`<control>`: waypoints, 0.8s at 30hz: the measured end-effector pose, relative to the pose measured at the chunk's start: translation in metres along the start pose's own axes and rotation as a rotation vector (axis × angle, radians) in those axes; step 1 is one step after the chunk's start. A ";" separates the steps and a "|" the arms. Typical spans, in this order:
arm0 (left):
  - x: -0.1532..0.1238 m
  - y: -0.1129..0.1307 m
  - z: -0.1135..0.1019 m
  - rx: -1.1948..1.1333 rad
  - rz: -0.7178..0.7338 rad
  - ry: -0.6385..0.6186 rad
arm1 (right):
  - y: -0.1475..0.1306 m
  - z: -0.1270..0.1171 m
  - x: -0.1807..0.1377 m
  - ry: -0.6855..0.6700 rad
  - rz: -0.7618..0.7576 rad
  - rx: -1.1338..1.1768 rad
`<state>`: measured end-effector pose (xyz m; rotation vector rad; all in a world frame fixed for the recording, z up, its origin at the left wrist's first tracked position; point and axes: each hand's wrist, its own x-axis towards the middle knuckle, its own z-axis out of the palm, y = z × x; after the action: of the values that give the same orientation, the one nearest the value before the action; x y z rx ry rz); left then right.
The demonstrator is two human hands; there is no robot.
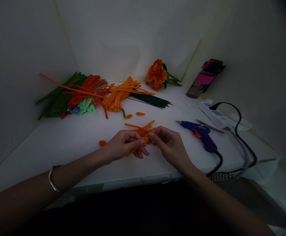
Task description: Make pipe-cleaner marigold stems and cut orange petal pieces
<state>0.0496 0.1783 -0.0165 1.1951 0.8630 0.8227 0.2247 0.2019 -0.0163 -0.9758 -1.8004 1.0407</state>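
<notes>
My left hand (124, 146) and my right hand (169, 144) meet over the white table (66, 137), both pinched on orange pipe cleaner pieces (140, 129). The left fingers curl round a strand that runs down past them; the right fingertips press on the same bunch from the other side. A few short orange bent pieces (134, 115) lie just beyond, and a small orange bit (102, 143) sits beside my left wrist. A metal bangle (52, 178) circles my left forearm.
A pile of orange, red, green and blue pipe cleaners (89, 95) lies at the back left, with dark green wire stems (150, 100) beside it. A finished orange flower (157, 75) sits at the back. A blue glue gun (200, 134), its black cable (238, 131), and a dark bottle (203, 80) are to the right.
</notes>
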 end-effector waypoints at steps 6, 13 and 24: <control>0.000 0.000 0.001 -0.003 -0.025 -0.049 | -0.003 0.001 -0.001 0.016 -0.053 -0.044; -0.001 -0.004 -0.002 -0.095 -0.077 -0.059 | -0.004 -0.001 -0.001 0.005 -0.043 -0.027; 0.001 -0.006 -0.002 -0.213 0.021 -0.061 | 0.000 -0.003 0.002 0.029 0.041 0.174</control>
<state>0.0488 0.1787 -0.0226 1.0374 0.6954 0.8678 0.2269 0.2043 -0.0153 -0.9197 -1.6421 1.1816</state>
